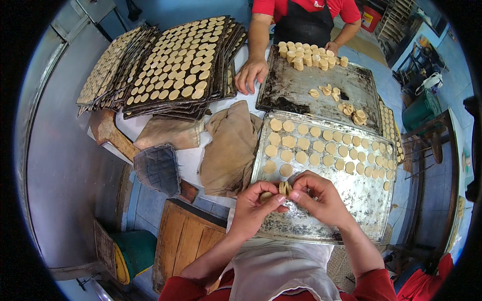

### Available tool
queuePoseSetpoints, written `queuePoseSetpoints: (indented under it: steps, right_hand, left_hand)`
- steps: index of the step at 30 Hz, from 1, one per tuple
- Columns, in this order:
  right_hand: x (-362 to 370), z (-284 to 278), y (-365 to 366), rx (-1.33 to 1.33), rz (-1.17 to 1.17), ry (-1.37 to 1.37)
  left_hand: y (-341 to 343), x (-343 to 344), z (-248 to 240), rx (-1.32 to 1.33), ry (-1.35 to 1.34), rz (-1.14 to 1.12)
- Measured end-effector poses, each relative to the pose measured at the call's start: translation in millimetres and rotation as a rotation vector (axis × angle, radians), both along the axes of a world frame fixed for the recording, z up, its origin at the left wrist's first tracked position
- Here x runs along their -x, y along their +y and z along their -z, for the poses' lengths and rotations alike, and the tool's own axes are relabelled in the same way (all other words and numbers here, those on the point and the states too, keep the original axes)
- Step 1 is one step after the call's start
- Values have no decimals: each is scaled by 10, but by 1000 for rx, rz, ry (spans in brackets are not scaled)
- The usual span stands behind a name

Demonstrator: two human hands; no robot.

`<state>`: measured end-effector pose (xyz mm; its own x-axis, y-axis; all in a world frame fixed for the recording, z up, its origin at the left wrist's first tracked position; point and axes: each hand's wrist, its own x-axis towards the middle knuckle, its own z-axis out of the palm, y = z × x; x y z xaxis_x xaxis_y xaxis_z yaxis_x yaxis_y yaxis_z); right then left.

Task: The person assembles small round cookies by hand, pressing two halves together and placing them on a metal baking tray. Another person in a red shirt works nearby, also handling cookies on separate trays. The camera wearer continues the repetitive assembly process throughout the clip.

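Observation:
My left hand [257, 206] and my right hand [320, 197] meet over the near left part of a metal baking tray [326, 218]. Between their fingertips is a small stack of thin, pale dough rounds [285, 188], held on edge. Another round shows against the left fingers. Both hands are closed, thumbs and fingers pinching the stack. Flat dough rounds [301, 157] lie in rows across the far half of the tray, and the stretch nearest me is bare, scuffed metal.
Beyond stands a darker tray [291, 83] with dough stacks [314, 55] and loose piles [359, 116]. Across from me, a co-worker's hand [252, 74] rests beside it. Piled trays of rounds [175, 60] lean at far left, with brown cloths [232, 145] and a dark quilted pad [157, 169] nearer.

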<state>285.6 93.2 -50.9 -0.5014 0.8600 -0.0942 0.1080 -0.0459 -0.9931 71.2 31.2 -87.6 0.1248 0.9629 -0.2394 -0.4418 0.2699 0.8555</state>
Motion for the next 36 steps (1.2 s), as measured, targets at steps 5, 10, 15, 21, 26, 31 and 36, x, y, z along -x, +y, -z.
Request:
queuePoseSetpoints:
  steps: [5,10,15,21,26,31,36]
  right_hand:
    - [9,-4,-13,-123,67,-119]
    - [-132,36,123,427,260,295]
    - [12,31,-39,181,54,59]
    - [78,14,51,-119,96,-231]
    - [-94,205,183,-548,236,-707]
    - [-20,-87,-62,-197,127,-366]
    - [7,-209,-135,-272,70,-325]
  left_hand:
    - [-1,-37,-38,-38,26,-6]
    - [-10,-18,-71,16,-59,-13]
    - [-21,-45,10,13,22,-48]
    - [-14,13,-16,60,16,-52]
    - [4,20,-131,144,-96,-53]
    - [12,-54,-55,134,-129,18]
    - [10,-131,56,154,-73,76]
